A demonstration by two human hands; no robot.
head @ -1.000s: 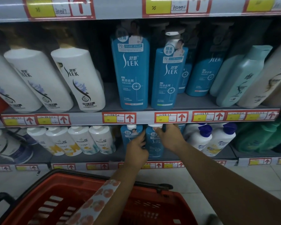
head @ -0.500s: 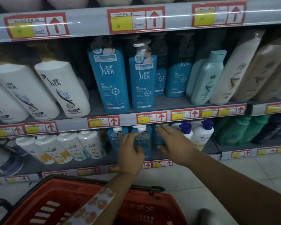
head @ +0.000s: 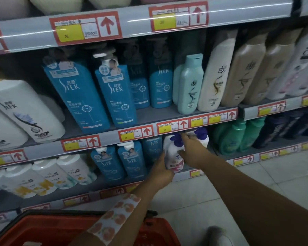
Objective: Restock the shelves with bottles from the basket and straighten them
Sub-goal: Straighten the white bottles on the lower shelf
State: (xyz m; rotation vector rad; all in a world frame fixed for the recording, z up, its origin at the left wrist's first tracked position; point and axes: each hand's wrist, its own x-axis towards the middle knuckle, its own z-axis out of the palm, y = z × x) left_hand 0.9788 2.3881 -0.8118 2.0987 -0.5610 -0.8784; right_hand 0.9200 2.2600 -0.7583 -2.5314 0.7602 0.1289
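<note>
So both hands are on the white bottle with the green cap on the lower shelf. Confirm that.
Not quite: the cap is blue, not green, as the head view shows. Both the left hand and right hand are on that white bottle on the lower shelf.
</note>
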